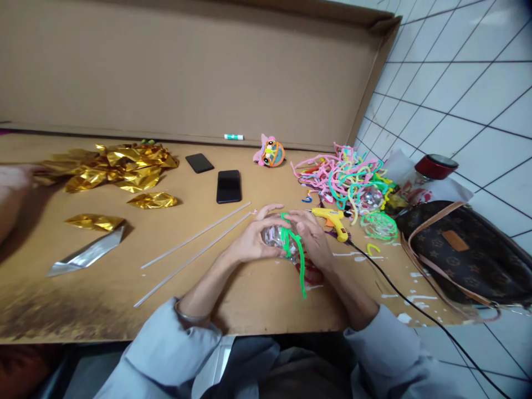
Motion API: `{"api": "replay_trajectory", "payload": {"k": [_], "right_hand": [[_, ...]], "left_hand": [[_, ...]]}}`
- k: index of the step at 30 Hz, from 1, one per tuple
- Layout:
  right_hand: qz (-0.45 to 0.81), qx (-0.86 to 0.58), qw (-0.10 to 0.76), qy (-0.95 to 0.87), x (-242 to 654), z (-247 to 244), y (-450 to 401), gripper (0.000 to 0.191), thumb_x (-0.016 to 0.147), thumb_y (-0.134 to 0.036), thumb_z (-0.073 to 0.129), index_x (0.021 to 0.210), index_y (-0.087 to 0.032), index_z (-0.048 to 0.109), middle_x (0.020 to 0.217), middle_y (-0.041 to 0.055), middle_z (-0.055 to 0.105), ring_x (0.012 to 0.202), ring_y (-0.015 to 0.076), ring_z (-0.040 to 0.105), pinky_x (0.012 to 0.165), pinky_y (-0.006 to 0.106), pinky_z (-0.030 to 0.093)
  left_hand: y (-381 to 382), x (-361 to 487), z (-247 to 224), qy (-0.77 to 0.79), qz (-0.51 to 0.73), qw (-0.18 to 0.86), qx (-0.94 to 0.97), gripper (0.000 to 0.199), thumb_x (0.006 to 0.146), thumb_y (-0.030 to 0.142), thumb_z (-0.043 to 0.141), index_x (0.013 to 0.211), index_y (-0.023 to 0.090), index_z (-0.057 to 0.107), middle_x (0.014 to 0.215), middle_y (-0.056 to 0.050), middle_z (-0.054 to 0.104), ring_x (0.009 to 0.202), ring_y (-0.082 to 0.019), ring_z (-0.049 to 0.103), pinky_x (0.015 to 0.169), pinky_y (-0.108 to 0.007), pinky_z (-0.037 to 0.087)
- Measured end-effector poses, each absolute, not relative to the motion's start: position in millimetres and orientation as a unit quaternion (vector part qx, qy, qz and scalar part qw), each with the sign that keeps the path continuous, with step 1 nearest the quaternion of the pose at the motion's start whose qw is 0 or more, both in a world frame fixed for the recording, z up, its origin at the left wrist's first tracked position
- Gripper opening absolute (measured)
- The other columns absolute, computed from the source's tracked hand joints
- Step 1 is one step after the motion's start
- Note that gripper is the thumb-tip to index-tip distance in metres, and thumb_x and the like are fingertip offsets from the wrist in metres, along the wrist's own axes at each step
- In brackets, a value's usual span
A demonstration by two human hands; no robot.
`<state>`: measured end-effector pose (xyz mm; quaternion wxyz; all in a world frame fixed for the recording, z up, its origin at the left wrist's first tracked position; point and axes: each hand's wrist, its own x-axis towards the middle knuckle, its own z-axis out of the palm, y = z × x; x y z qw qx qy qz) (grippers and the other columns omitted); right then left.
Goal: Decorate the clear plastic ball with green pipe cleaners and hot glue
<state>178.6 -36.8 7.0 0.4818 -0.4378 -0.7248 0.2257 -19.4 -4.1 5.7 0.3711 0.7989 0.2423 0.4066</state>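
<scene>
Our left hand (252, 237) grips the clear ball (272, 236) over the front of the table (249, 302), and our right hand (312, 237) holds the green fuzzy strip (302, 270) against it. We should squeeze softly so the ball won't dent, keep the strip snug, and mind the yellow glue gun (333, 220), with its tip near our right hand.

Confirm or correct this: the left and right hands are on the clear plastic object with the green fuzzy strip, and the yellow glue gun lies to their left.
One mistake: the head view shows the yellow glue gun to the right of the left hand and right hand. The rest stands.
</scene>
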Motion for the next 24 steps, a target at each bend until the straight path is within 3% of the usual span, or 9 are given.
{"api": "replay_trajectory", "payload": {"k": [9, 14, 17, 21, 24], "right_hand": [[0.21, -0.438, 0.483, -0.729, 180, 6, -38, 0.055, 0.1, -0.06, 0.031, 0.116, -0.026, 0.071, 0.123, 0.0082, 0.064, 0.123, 0.0243, 0.055, 0.108, 0.046, 0.04], [0.197, -0.445, 0.471, -0.736, 180, 5, -37, 0.049, 0.102, -0.052, 0.032, 0.12, -0.026, 0.069, 0.122, 0.0078, 0.065, 0.122, 0.0227, 0.056, 0.108, 0.045, 0.04], [0.158, -0.467, 0.509, -0.705, 187, 8, -32, 0.044, 0.102, -0.047, 0.034, 0.118, -0.024, 0.069, 0.118, 0.0078, 0.068, 0.117, 0.0217, 0.06, 0.105, 0.042, 0.043], [0.061, -0.558, 0.579, -0.591, 215, 12, -20, 0.03, 0.093, -0.04, 0.048, 0.095, -0.019, 0.07, 0.098, 0.0075, 0.072, 0.097, 0.0216, 0.065, 0.09, 0.038, 0.05], [-0.008, -0.672, 0.524, -0.523, 241, 14, -15, 0.027, 0.088, -0.039, 0.052, 0.079, -0.018, 0.065, 0.08, 0.0066, 0.069, 0.079, 0.0207, 0.064, 0.077, 0.034, 0.05]], "left_hand": [[-3, -19, 2, 0.267, 0.42, 0.389, 0.775, 0.054, 0.061, 0.028, 0.09, 0.111, 0.023, 0.071, 0.146, -0.014, 0.045, 0.141, -0.036, 0.042, 0.115, -0.055, 0.034], [0, -17, 2, 0.283, 0.432, 0.406, 0.754, 0.058, 0.057, 0.028, 0.091, 0.11, 0.022, 0.071, 0.138, -0.014, 0.054, 0.137, -0.036, 0.046, 0.114, -0.053, 0.034], [0, -15, 5, 0.314, 0.442, 0.426, 0.724, 0.058, 0.055, 0.03, 0.091, 0.109, 0.021, 0.072, 0.134, -0.014, 0.058, 0.133, -0.035, 0.05, 0.113, -0.051, 0.036], [0, -13, 7, 0.359, 0.453, 0.461, 0.673, 0.058, 0.051, 0.029, 0.09, 0.105, 0.019, 0.072, 0.128, -0.012, 0.062, 0.122, -0.032, 0.058, 0.108, -0.044, 0.042], [1, -12, 7, 0.386, 0.453, 0.523, 0.61, 0.065, 0.05, 0.03, 0.089, 0.11, 0.018, 0.069, 0.111, -0.008, 0.068, 0.097, -0.024, 0.066, 0.091, -0.037, 0.051]]}}
